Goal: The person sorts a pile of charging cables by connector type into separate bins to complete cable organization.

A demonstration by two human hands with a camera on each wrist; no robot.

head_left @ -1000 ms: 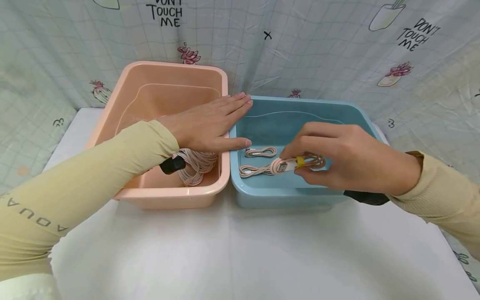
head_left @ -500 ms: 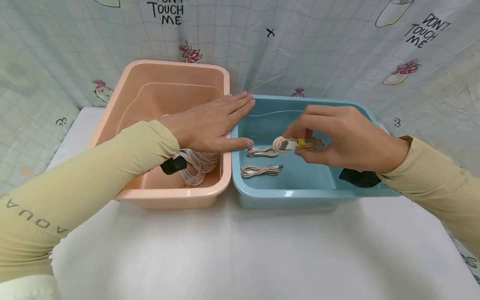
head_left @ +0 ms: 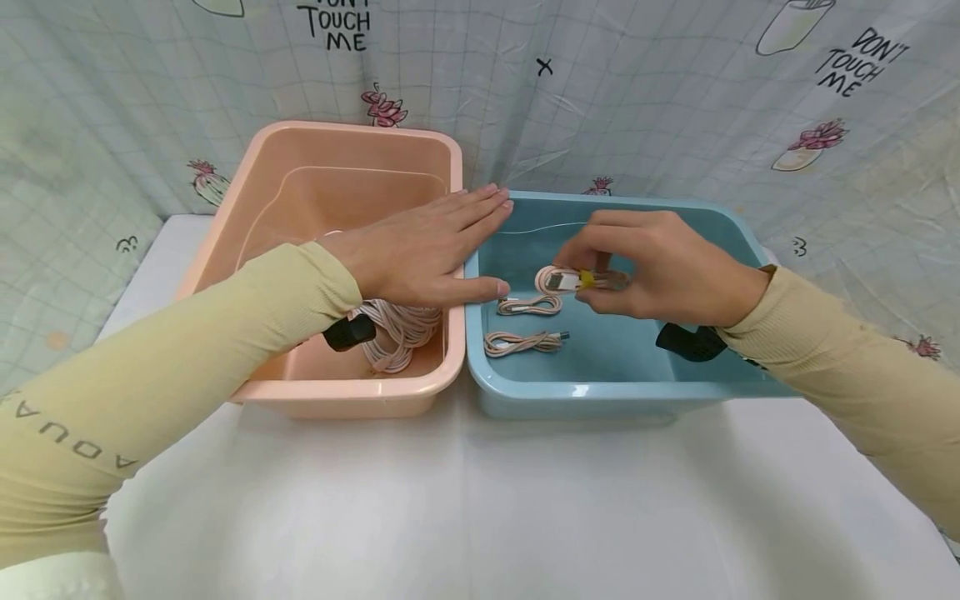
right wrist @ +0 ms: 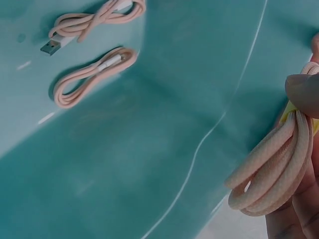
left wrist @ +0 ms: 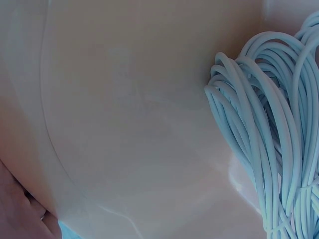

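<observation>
Over the blue bin (head_left: 600, 390), my right hand (head_left: 660, 267) pinches a coiled pink USB cable (head_left: 561, 281) bound with a yellow tie; its white plug points left. In the right wrist view, loops of this cable (right wrist: 271, 169) hang from the thumb and fingers. Two more coiled cables lie on the blue bin's floor, one farther back (head_left: 529, 305) and one nearer the front (head_left: 523, 343). My left hand (head_left: 427, 250) rests with straight fingers across the touching rims of both bins. Under its wrist, a thick bundle of cable (head_left: 403, 333) lies in the peach bin (head_left: 337, 390).
Both bins stand side by side on a white-covered table (head_left: 465, 500), the peach one at left. A patterned curtain (head_left: 600, 100) hangs close behind them. The left wrist view shows the cable bundle (left wrist: 269, 114) against the peach bin's wall.
My right hand has lifted the tied cable away from the front rim, farther back over the blue bin, then shifted slightly left. The front coiled cable is now uncovered. My left hand stays put.
</observation>
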